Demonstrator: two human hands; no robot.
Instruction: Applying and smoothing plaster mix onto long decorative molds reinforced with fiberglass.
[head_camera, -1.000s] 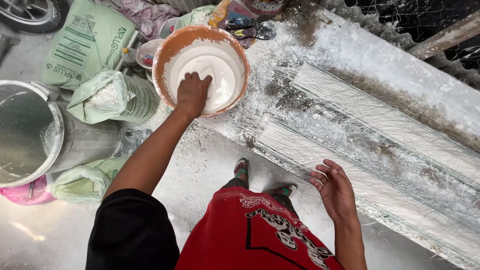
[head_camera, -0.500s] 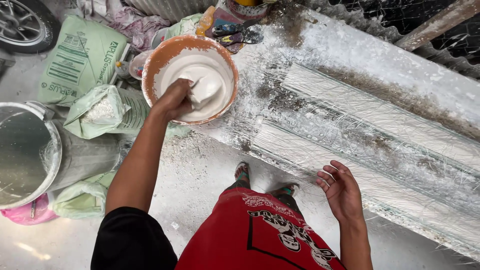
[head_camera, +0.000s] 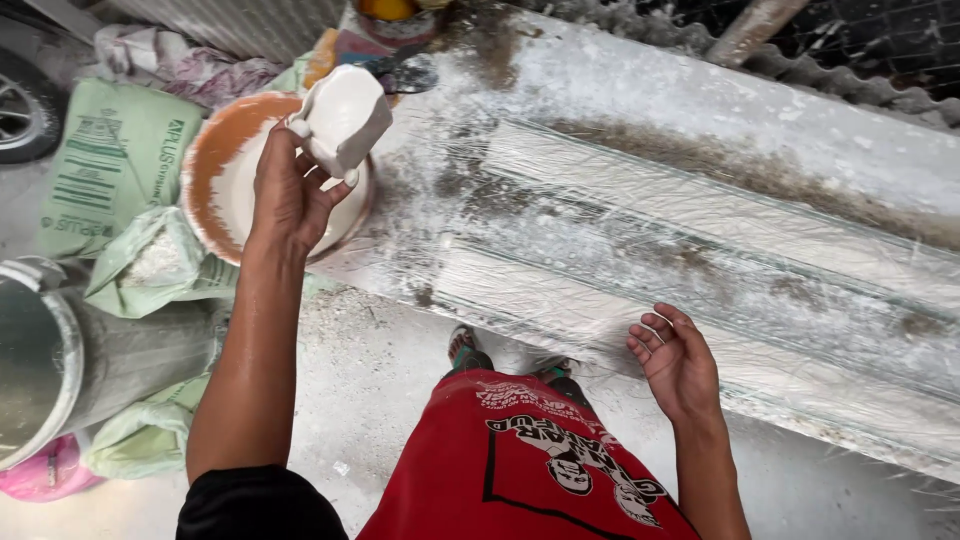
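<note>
The left hand (head_camera: 290, 190) holds a small white scoop (head_camera: 342, 118), coated in wet white plaster, its fingers (head_camera: 325, 190) curled around the lower end; the scoop hangs just above the orange basin (head_camera: 215, 150), whose inside is smeared with smooth white paste. Right of the basin runs a long, ribbed mould (head_camera: 700, 250) wrapped in glossy clear plastic film, dusted white and stained brown in patches. The right hand (head_camera: 678, 362) hovers over the mould's near edge, palm up, fingers loosely curled and holding nothing. Left of the basin lie green printed sacks (head_camera: 105, 165), one open on coarse white powder, and below them stands a grey metal bucket (head_camera: 45, 360). The concrete floor (head_camera: 380, 380) beneath is rough and powder-flecked.
</note>
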